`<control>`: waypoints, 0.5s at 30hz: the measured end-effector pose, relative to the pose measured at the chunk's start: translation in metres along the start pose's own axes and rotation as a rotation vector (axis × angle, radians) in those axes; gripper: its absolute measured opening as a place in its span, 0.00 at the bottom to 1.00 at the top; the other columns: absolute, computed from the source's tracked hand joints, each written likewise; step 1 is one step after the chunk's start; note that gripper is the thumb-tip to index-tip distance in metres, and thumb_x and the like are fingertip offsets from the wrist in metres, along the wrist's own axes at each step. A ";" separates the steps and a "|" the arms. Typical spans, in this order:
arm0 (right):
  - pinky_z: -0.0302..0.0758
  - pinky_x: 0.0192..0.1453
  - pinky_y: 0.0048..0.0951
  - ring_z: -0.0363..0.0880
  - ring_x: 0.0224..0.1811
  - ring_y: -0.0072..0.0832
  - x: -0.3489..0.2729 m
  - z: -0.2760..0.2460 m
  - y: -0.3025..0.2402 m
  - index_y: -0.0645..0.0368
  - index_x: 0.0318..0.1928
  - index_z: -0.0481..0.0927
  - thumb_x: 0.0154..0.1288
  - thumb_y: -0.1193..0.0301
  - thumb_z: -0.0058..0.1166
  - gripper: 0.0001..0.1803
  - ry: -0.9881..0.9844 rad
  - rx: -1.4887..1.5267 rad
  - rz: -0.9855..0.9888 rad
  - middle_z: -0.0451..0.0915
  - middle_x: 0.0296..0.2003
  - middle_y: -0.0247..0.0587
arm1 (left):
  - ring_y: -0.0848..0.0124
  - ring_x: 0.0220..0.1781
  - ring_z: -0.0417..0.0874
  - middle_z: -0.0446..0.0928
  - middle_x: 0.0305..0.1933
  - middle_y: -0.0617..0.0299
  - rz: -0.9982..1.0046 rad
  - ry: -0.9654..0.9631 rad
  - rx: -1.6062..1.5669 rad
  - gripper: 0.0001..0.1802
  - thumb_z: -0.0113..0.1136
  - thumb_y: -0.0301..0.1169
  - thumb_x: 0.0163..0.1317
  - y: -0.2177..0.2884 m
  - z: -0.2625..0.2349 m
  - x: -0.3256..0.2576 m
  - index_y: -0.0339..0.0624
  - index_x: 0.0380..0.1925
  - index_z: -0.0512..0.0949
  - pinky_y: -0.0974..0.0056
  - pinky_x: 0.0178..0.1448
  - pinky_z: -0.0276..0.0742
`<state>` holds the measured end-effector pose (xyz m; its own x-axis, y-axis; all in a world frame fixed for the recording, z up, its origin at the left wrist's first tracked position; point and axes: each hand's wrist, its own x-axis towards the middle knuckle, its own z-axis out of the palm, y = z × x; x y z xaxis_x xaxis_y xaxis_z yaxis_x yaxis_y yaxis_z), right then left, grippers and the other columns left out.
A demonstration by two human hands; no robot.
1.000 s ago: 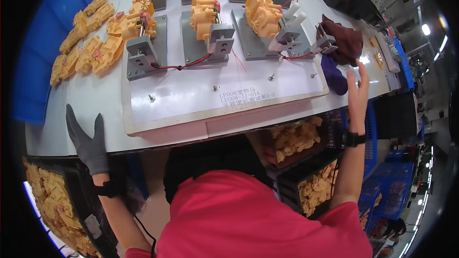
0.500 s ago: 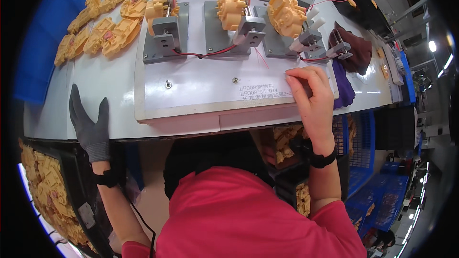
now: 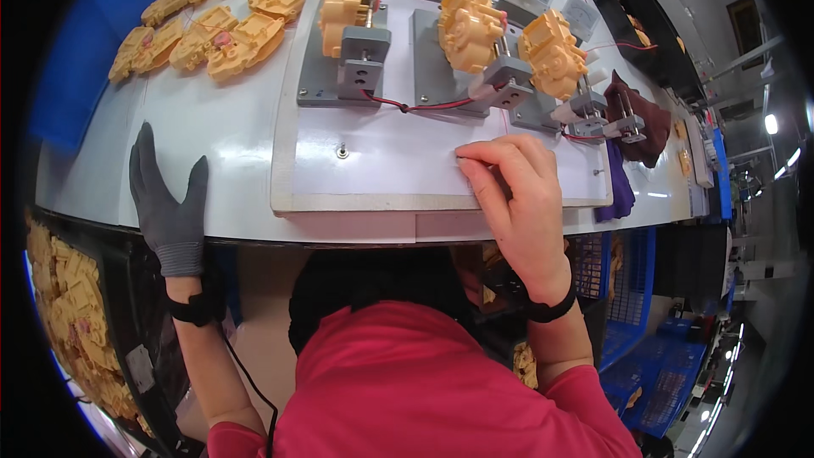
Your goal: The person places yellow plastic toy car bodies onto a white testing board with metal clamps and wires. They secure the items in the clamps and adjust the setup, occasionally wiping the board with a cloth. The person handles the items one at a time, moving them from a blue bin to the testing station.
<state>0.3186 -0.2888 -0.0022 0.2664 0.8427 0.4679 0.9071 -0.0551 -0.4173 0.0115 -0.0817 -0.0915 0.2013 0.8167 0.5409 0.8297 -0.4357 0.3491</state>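
The white worktable (image 3: 93, 178) offered open room to the left; the test board (image 3: 390, 174) ended just behind the table's front edge. The right hand (image 3: 526, 203) was over the board's front strip, thumb and forefinger nearly together; whether they gripped anything I cannot tell. The gloved left hand (image 3: 168, 208) was spread, thumb apart, near the edge. Three yellow plastic gearboxes (image 3: 468, 30) sat behind. Switch work seemed in hand, calling for a light fingertip motion below the red-black wires (image 3: 405, 108). One toggle switch (image 3: 342, 152) stood clear, leftward.
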 end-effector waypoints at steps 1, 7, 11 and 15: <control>0.66 0.48 0.35 0.76 0.40 0.35 0.002 0.002 0.002 0.55 0.40 0.84 0.61 0.73 0.64 0.06 0.006 -0.016 -0.018 0.79 0.35 0.35 | 0.54 0.75 0.64 0.65 0.73 0.53 -0.001 0.002 0.010 0.42 0.67 0.42 0.62 0.001 0.000 0.000 0.50 0.74 0.60 0.53 0.75 0.65; 0.70 0.47 0.32 0.77 0.39 0.34 0.002 0.006 0.001 0.58 0.40 0.83 0.64 0.76 0.62 0.05 -0.002 0.096 0.086 0.79 0.36 0.38 | 0.53 0.73 0.66 0.67 0.71 0.51 -0.012 -0.005 -0.011 0.38 0.67 0.39 0.62 0.003 -0.006 0.000 0.47 0.72 0.64 0.54 0.74 0.65; 0.72 0.47 0.28 0.77 0.40 0.29 -0.004 0.000 -0.004 0.60 0.41 0.82 0.65 0.78 0.61 0.05 0.141 0.201 0.118 0.80 0.39 0.38 | 0.61 0.65 0.73 0.76 0.61 0.54 -0.065 -0.118 -0.351 0.21 0.63 0.29 0.65 0.026 -0.026 -0.008 0.40 0.58 0.77 0.60 0.69 0.67; 0.72 0.49 0.23 0.75 0.42 0.20 -0.038 -0.024 0.017 0.62 0.48 0.80 0.75 0.73 0.52 0.08 0.407 0.380 0.298 0.78 0.41 0.34 | 0.64 0.56 0.77 0.78 0.49 0.57 0.106 -0.190 -0.474 0.08 0.62 0.21 0.62 0.084 -0.064 -0.020 0.37 0.41 0.80 0.62 0.62 0.71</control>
<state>0.3321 -0.3349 -0.0086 0.6603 0.5451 0.5165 0.6157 0.0007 -0.7879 0.0443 -0.1587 -0.0238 0.3987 0.7938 0.4592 0.4812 -0.6074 0.6321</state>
